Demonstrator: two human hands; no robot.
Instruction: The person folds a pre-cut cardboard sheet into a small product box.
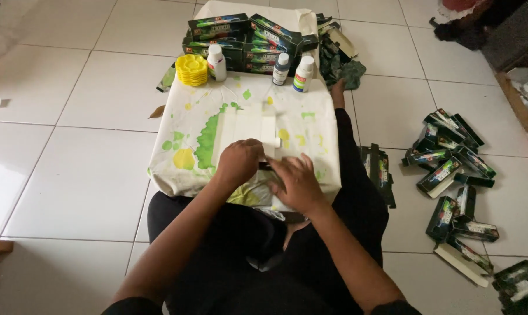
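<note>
Cloth: we see a cream cloth [310, 125] spread over a low support in front of the seated person, in the middle of the scene, blotched with green and yellow paint, with pale strips [246, 125] laid in a block across it.
Strip in hand: at the near edge of that block a dark, narrow thing [265, 166] shows between the hands; we cannot tell what it is.
Left hand: our left hand [239, 161] presses down on the cloth, fingers curled narrow; whether it pinches anything we cannot tell.
Right hand: our right hand [297, 181] lies flat beside it, fingers together and pressing.
Risk: we judge that a palm could smear the green patch [207, 143] just left of the hands if the paint is wet, and that pressing unevenly could wrinkle the strips.
Risk, far edge: three small bottles [217, 62] and stacked yellow palettes [192, 70] stand on the far edge; tugging the cloth could tip them.
Around: dark green boxes [240, 35] are piled beyond, and more boxes [450, 169] lie scattered on the white floor tiles [71, 175] to the right.
</note>
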